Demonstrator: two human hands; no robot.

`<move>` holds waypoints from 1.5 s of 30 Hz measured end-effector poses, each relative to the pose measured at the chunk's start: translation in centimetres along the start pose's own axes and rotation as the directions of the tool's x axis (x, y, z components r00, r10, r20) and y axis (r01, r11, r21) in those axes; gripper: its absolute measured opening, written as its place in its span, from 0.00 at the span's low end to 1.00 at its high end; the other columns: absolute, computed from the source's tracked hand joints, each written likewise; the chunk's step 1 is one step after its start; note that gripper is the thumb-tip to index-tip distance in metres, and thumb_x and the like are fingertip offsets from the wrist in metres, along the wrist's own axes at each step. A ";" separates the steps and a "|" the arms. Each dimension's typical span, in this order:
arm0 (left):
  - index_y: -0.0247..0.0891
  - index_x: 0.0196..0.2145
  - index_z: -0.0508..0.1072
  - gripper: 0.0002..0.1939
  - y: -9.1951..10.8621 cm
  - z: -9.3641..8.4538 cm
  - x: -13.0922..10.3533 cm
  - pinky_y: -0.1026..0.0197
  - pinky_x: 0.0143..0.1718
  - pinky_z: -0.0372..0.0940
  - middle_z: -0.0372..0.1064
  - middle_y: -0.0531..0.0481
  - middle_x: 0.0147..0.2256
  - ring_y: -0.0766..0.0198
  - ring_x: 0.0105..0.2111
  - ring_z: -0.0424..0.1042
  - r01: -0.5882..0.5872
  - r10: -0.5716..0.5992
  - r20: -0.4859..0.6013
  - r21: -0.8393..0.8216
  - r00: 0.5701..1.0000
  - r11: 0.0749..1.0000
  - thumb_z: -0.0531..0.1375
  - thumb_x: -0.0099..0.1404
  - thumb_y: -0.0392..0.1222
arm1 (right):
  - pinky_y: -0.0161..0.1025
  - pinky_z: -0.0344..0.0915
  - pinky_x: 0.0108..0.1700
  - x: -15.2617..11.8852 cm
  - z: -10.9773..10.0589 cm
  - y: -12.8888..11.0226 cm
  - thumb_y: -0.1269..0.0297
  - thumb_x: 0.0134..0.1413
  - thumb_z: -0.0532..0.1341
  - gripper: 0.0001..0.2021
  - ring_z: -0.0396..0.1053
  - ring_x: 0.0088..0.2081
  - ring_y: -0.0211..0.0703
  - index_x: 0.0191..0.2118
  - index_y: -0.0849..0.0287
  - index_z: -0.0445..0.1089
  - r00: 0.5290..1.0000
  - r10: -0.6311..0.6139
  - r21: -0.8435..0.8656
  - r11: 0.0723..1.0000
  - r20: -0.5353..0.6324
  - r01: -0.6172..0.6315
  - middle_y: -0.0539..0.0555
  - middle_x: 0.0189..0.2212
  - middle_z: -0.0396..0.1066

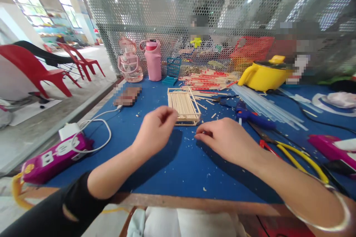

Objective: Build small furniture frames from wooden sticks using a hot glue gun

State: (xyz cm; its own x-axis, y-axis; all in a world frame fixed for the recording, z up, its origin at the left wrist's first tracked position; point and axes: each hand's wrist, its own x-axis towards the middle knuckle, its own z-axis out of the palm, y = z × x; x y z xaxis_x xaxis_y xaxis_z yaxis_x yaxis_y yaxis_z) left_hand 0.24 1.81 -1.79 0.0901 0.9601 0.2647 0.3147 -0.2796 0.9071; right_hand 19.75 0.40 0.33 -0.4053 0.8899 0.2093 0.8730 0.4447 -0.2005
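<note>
A small tray-like frame made of pale wooden sticks (182,103) lies on the blue table mat, its base a row of parallel sticks and thin rails standing around it. My left hand (157,127) is closed in a pinch at the frame's front left corner. Its fingertips overlap the frame in view, and whatever they hold is hidden. Just off the front right corner, my right hand (225,137) has thumb and fingers pressed together low over the mat. I cannot make out anything between them.
Behind lies a pile of red-marked sticks (208,79). To the right are clear glue sticks (267,105), a blue glue gun (254,114), yellow-handled pliers (300,155) and a yellow pot (264,76). Pink bottles (154,61), a phone (128,96) and a purple power strip (55,157) are leftward.
</note>
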 end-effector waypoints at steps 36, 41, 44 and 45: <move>0.37 0.34 0.77 0.13 1.9 7.3 -9.9 0.65 0.33 0.62 0.72 0.51 0.27 0.66 0.30 0.68 0.047 -0.051 -0.013 -0.214 0.999 0.976 0.54 0.67 0.45 | 0.42 0.71 0.48 -8.5 5.9 -6.9 0.58 0.66 0.47 0.18 0.74 0.46 0.45 0.49 0.58 0.69 0.804 0.504 0.734 0.667 -0.316 -0.129 0.58 0.45 0.76; 0.37 0.32 0.75 0.13 2.0 7.2 -9.6 0.65 0.32 0.64 0.73 0.51 0.27 0.65 0.29 0.70 0.095 -0.092 0.024 -0.242 0.995 0.966 0.55 0.67 0.46 | 0.44 0.71 0.48 -9.9 4.4 -5.7 0.60 0.64 0.51 0.18 0.73 0.49 0.48 0.53 0.61 0.69 0.857 0.444 0.673 0.720 -0.262 -0.167 0.60 0.49 0.74; 0.37 0.32 0.72 0.14 2.1 7.0 -9.3 0.66 0.29 0.66 0.72 0.53 0.25 0.68 0.24 0.69 0.281 -0.263 0.107 -0.492 0.959 0.824 0.57 0.65 0.51 | 0.40 0.73 0.45 -10.1 4.3 -5.3 0.63 0.64 0.51 0.16 0.75 0.46 0.45 0.53 0.59 0.69 0.884 0.369 0.677 0.731 -0.286 -0.086 0.59 0.48 0.75; 0.37 0.32 0.71 0.14 2.1 6.9 -9.3 0.67 0.27 0.66 0.71 0.53 0.24 0.69 0.23 0.69 0.320 -0.289 0.145 -0.542 0.946 0.777 0.57 0.64 0.52 | 0.39 0.73 0.42 -10.0 4.3 -5.2 0.63 0.64 0.51 0.15 0.76 0.42 0.44 0.51 0.57 0.71 0.888 0.348 0.665 0.743 -0.300 -0.067 0.57 0.45 0.76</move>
State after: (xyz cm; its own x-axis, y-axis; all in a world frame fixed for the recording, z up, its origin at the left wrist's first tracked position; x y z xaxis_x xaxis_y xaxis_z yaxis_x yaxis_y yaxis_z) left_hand 6.61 -7.67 -4.56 0.1311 0.9896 -0.0586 -0.2391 0.0889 0.9669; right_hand 18.10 -10.40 -4.87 0.0258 0.9147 0.4034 0.4953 0.3388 -0.7999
